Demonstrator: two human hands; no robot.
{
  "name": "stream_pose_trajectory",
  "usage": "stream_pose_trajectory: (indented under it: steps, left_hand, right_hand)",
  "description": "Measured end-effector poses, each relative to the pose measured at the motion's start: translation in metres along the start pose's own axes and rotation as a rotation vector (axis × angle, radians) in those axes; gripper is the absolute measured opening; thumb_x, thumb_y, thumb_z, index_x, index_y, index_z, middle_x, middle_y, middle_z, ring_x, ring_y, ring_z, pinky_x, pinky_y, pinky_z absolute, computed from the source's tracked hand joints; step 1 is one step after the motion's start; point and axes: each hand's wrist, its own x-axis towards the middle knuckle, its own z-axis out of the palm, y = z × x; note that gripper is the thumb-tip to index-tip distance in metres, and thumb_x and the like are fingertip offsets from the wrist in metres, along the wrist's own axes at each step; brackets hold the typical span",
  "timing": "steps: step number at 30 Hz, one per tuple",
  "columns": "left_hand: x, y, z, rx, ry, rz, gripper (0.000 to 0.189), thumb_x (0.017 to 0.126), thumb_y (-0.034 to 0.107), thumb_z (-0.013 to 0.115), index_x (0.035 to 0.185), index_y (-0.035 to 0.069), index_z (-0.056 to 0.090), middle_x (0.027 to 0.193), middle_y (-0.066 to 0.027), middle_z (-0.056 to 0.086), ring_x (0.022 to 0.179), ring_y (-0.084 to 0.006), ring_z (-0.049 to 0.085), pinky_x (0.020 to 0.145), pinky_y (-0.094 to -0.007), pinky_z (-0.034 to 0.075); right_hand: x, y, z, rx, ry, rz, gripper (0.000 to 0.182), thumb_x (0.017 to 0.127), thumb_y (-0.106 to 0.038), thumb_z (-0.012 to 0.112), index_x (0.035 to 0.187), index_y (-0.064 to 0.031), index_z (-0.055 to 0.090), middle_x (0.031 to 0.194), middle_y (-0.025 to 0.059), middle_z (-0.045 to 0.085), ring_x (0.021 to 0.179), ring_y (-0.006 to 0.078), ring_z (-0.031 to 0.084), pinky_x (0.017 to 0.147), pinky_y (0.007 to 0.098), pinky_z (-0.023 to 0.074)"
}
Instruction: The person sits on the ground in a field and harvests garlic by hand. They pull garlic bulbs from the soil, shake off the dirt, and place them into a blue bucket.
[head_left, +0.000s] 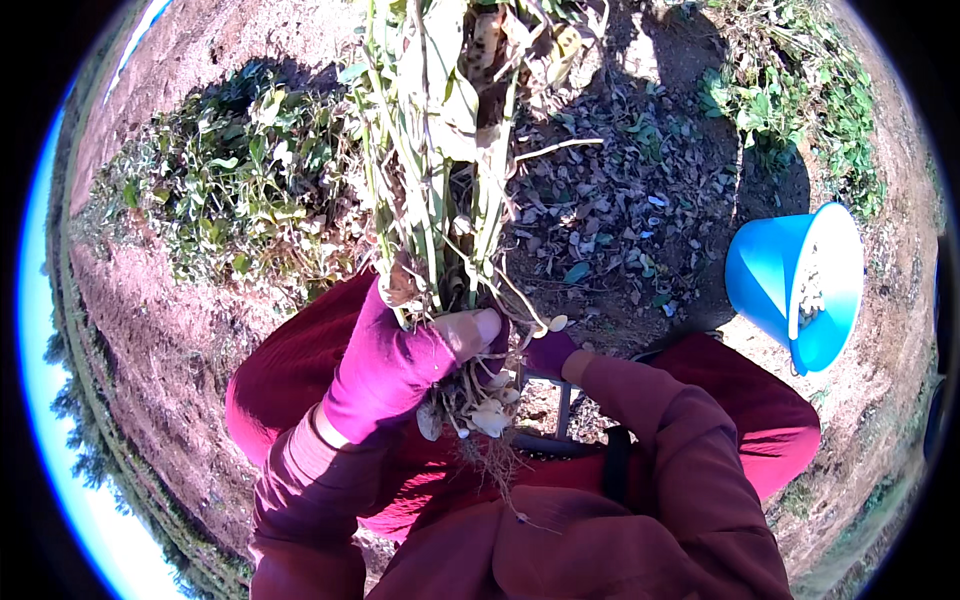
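Observation:
My left hand (409, 356), in a purple fingerless glove, is closed around the base of a bundle of peanut plants (431, 195). Their green stems and leaves extend away from me to the top of the picture. Below the fist hang the roots (491, 461) and a cluster of pale peanut pods (489, 415). One small pod (557, 323) sticks out on a thin strand to the right. My right hand (551, 353), gloved the same way, is beside the root end; its fingers are mostly hidden, so its grip cannot be made out.
At the right a blue bucket (765, 262) holds pale pods. A heap of leafy plants (247, 180) lies at the left, another (802, 112) at the upper right. Dry fallen leaves (622, 202) cover the shaded soil ahead. Part of a metal-framed seat (564, 409) shows between my legs.

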Motion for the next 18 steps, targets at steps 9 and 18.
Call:
stream_pose_trajectory:
  steps: [9,18]
  left_hand:
    - [0.009,0.006,-0.011,0.226,0.201,-0.348,0.055,0.059,0.032,0.075,0.096,0.004,0.046,0.084,-0.0007,0.047,0.072,-0.0070,0.046,0.059,-0.0210,0.038]
    - [0.009,-0.031,-0.026,-0.107,0.079,-0.076,0.053,0.072,0.022,0.073,0.112,-0.002,0.047,0.087,-0.0043,0.060,0.073,-0.0121,0.059,0.065,-0.0266,0.049]
  right_hand:
    - [0.022,0.049,0.092,-0.135,-0.100,0.058,0.016,0.079,-0.021,0.049,0.081,-0.0103,0.061,0.073,0.0113,0.063,0.067,0.0298,0.063,0.061,0.0447,0.0495]
    - [0.007,0.044,0.005,0.314,-0.115,-0.031,0.016,0.074,-0.020,0.057,0.086,-0.0095,0.058,0.077,0.0137,0.061,0.074,0.0339,0.060,0.063,0.0434,0.0468]
